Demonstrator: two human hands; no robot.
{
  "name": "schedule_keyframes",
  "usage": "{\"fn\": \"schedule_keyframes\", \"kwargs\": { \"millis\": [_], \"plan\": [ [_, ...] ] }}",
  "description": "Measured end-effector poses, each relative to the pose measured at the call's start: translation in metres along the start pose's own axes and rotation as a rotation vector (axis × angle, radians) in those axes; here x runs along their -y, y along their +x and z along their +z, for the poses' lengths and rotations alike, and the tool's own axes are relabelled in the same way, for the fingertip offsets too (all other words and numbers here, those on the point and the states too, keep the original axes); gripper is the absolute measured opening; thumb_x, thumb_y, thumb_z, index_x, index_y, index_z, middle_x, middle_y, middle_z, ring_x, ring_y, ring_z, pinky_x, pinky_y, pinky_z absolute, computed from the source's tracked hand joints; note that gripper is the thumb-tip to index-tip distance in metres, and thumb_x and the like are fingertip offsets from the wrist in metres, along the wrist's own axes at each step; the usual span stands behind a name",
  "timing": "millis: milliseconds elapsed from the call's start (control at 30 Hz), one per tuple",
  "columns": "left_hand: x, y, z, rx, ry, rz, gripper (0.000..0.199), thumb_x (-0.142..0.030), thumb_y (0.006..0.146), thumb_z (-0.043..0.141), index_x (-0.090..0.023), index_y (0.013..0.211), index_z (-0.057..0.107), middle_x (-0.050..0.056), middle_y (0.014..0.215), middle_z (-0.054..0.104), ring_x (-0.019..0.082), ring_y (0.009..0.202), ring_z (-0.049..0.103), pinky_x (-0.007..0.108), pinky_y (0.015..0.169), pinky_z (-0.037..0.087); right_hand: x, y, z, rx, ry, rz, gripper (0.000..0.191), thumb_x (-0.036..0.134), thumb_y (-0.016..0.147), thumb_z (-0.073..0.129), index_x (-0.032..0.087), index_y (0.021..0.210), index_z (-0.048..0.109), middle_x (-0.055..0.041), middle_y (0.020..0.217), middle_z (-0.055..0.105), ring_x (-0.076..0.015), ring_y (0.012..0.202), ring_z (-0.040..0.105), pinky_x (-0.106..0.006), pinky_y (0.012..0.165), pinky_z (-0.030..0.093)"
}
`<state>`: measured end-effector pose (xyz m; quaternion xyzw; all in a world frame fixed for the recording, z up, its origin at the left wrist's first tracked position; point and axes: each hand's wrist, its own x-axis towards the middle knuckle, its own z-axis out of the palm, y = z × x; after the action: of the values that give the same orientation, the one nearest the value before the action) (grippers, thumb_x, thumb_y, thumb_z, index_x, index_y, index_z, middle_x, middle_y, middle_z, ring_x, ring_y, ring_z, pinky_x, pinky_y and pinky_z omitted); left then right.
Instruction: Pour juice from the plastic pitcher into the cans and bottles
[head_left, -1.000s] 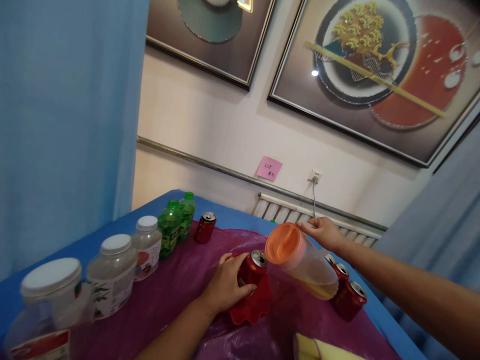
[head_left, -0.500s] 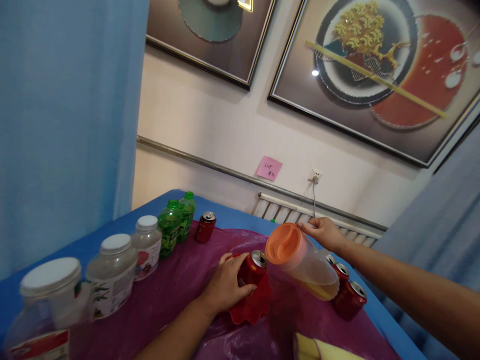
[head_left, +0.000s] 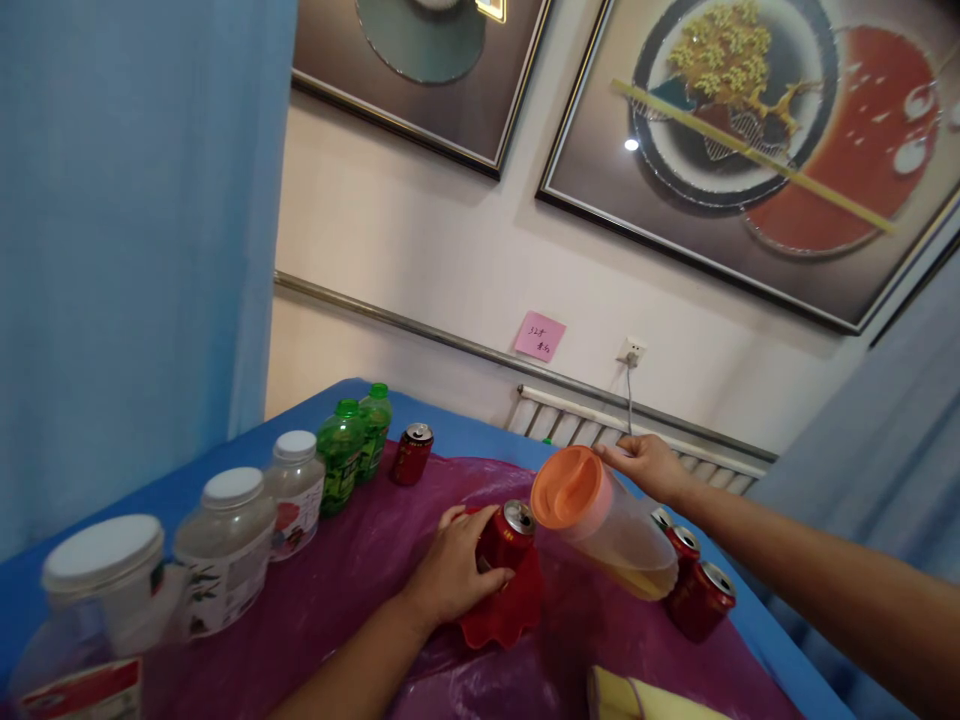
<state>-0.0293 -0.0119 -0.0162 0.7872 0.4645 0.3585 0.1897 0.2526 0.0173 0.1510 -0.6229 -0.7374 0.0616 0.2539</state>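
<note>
My left hand is wrapped round a red can with an open top, its thumb and fingers on the can's sides. Under the can lies a red dish with a wavy edge. To the right, my right hand grips a clear pitcher at its far side; its handle is hidden. The pitcher is tilted, its orange lid pointing left near the can's top. Yellowish liquid sits low in the pitcher. No stream between the lid and the can can be made out.
Clear jars with white lids and green bottles line the left side. One red can stands behind; more red cans are at the right. A yellow cloth lies at the front on purple plastic sheeting.
</note>
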Motion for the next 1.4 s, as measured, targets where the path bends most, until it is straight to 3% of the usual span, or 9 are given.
{"fn": "schedule_keyframes", "kwargs": {
  "millis": [1400],
  "plan": [
    [-0.0021, 0.0000, -0.0019, -0.023, -0.034, 0.028, 0.075, -0.031, 0.063, 0.083, -0.025, 0.133, 0.056, 0.010, 0.134, 0.066, 0.035, 0.128, 0.056, 0.057, 0.115, 0.032, -0.0034, -0.0008, 0.0013, 0.015, 0.025, -0.003, 0.067, 0.082, 0.074, 0.049, 0.025, 0.050, 0.025, 0.0054, 0.050, 0.021, -0.0094, 0.049, 0.020, -0.027, 0.045, 0.016]
  ]
}}
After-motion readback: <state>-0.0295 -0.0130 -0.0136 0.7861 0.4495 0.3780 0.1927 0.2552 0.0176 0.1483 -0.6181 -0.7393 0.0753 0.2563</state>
